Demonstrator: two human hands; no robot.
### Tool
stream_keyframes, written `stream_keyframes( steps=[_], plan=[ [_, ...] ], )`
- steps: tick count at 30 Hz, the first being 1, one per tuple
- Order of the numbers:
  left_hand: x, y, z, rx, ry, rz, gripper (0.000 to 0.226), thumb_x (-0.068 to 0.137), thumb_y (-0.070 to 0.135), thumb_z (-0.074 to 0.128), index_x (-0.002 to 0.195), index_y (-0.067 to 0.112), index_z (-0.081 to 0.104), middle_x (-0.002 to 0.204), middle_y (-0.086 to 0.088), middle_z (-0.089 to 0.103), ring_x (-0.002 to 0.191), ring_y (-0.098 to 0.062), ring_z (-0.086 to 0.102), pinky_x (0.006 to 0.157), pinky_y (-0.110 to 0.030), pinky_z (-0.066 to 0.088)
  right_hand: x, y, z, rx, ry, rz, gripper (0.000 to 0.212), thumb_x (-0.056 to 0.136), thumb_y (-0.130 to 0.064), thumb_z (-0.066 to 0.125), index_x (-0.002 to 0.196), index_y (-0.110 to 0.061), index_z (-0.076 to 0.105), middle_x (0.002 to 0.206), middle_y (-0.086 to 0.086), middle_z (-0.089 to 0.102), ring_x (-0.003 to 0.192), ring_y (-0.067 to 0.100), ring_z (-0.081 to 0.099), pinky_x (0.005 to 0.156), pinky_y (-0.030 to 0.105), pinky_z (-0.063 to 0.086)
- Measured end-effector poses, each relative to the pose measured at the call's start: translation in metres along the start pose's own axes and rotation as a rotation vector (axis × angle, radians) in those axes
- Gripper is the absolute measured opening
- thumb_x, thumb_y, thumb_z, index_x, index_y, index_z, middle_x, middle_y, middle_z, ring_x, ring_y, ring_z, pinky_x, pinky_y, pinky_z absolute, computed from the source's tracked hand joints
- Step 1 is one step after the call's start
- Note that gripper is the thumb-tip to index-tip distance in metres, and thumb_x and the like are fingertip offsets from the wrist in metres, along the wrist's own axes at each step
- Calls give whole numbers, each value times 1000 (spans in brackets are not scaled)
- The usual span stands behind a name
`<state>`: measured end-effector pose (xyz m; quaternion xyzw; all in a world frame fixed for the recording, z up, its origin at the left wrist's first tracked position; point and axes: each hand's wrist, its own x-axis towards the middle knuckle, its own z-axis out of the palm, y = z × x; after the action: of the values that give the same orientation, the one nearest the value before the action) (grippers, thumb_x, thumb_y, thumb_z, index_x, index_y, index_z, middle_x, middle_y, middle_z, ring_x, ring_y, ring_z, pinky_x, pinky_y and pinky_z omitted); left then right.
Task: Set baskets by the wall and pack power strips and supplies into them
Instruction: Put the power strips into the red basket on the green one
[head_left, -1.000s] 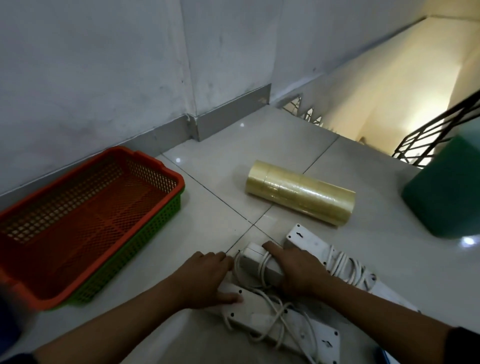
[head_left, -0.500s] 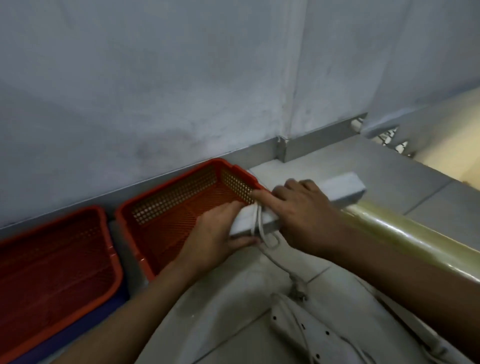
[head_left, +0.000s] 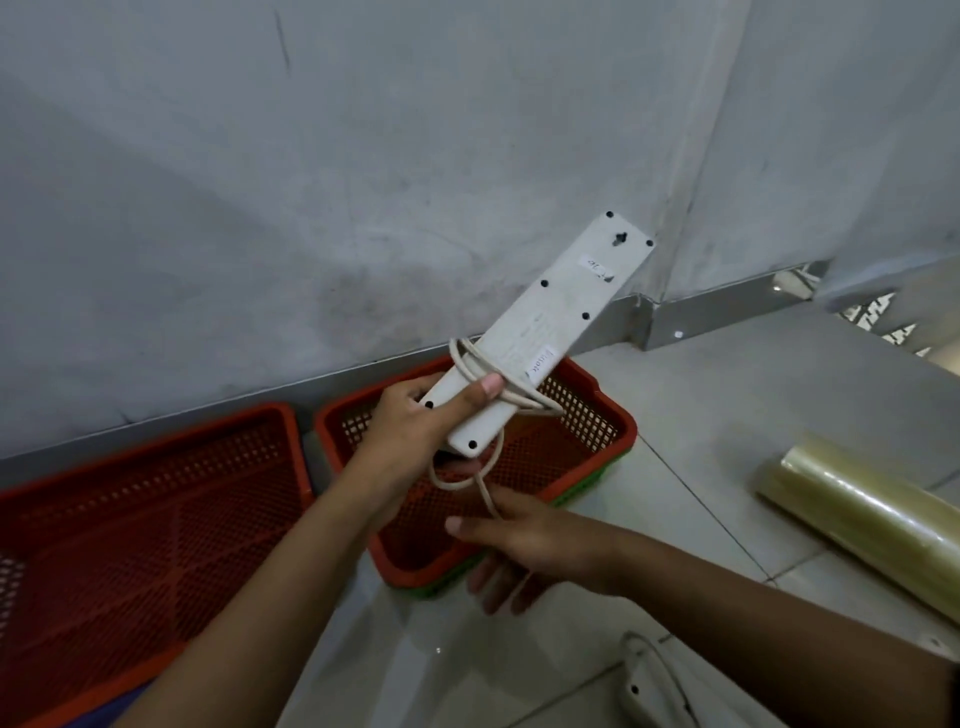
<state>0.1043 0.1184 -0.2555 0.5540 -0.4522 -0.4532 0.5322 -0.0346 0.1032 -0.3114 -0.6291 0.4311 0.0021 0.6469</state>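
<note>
Dim, cool indoor light | soft shadows | slight motion blur | wide-angle bending at edges

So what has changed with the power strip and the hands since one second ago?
The power strip left the floor pile: it is now raised, tilted, above the right-hand red basket, back side showing. The left hand alone grips it; the right hand let go and hangs open below, beside the dangling cord. The tape roll and another strip stay on the floor.

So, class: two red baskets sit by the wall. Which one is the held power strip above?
The right-hand basket, stacked in a green one near the wall corner. The left hand holds the power strip over it; the left-hand basket has nothing above.
</note>
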Motion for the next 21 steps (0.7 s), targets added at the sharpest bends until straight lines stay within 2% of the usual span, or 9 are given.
stream_keyframes(
  steps=[2,4,7,10,13,15,17,19,21],
  plan=[
    [0,2,-2,18,-16,4,25,60,40,73,71,18,73,62,-2,70,55,-13,65,45,-21,52,3,2,5,-63,95,27,26,93,-47,49,103,-23,53,82,12,68,62,19,63,55,26,52],
    [4,2,-11,113,30,44,32,58,46,77,78,21,73,66,2,74,59,-10,68,48,-21,52,5,10,-4,-59,325,48,28,97,-38,47,93,-13,59,68,9,65,53,19,59,50,27,51],
    [14,-7,-31,550,231,175,52,55,67,72,89,28,71,80,4,74,72,-16,70,59,-35,58,-1,21,-31,-40,724,40,23,94,-28,50,80,-15,64,72,10,67,64,25,65,63,37,58],
    [15,-18,-39,967,354,226,60,60,73,62,102,30,66,93,-1,73,85,-25,68,68,-39,57,-6,21,-42,-176,1036,-156,21,91,-23,55,71,-18,60,69,2,62,68,20,61,65,36,53],
    [15,-28,-35,1300,247,241,56,66,71,60,101,27,59,100,-1,70,95,-29,65,70,-36,50,-5,9,-38,-374,1180,-403,13,89,-19,59,77,-15,57,84,4,62,82,22,59,67,30,45],
    [12,-37,-33,1381,150,263,52,68,68,61,98,26,55,102,2,67,97,-26,64,69,-34,48,-5,-2,-42,-610,1167,-569,4,86,-14,61,85,-11,60,107,13,61,104,28,56,81,35,48],
    [8,-46,-34,1431,71,284,52,69,67,61,102,27,53,104,5,64,99,-22,62,68,-32,47,-4,-14,-52,-923,1002,-701,6,79,-13,62,84,-9,60,120,17,60,114,33,53,87,41,47],
    [5,-55,-34,1429,43,277,52,70,64,61,106,29,51,104,7,60,99,-21,61,67,-32,46,-1,-27,-56,-1223,743,-675,19,77,-16,60,96,-13,60,133,14,54,123,33,48,88,45,44],
    [2,-65,-32,1409,102,284,49,72,60,62,109,29,51,104,5,59,98,-22,60,66,-33,46,14,-37,-52,-1379,529,-544,39,80,-14,58,118,-17,52,142,7,45,129,28,41,93,45,40]
  ],
)
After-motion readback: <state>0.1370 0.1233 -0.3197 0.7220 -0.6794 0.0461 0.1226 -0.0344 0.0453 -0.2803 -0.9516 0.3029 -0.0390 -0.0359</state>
